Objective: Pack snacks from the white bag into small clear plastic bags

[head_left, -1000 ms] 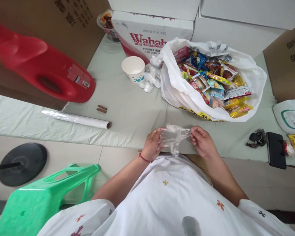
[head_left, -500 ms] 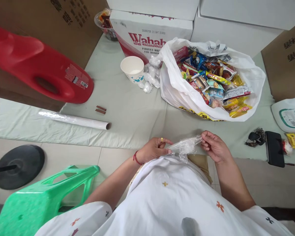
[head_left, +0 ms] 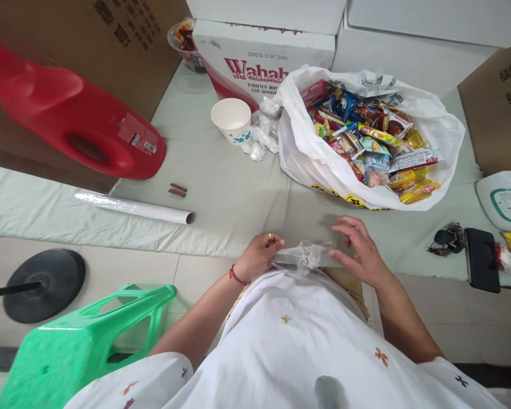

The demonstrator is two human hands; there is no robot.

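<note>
**Only One Sure Pinch on the Film!**

Here's the clear film [head_left: 307, 260], crumpled between your hands, just in front of your shirt [head_left: 285, 346] at the table [head_left: 238, 199]'s near edge. Your left hand [head_left: 260, 255] pinches one end, thumb against fingers; your right hand [head_left: 361, 253] is spread wide, and whether a fingertip touches the film, I can't tell. Careful: with that side loose, the film could fold and cling to itself; should your left pinch slacken, it could slip to the floor [head_left: 193, 275].

Outward to the lettering! Red print on the box [head_left: 259, 42] reads "Wahah" before the white bag [head_left: 298, 150] cuts it off; beneath, "PURIFIED WAT" and "FOR DRINKIN" break off too. The snack wrappers [head_left: 375, 146] are too small to read. Over left, the red jug [head_left: 55, 94] shows a label and barcode, its text too fine; dark characters mark the cardboard [head_left: 496, 122] on both flanks.
</note>
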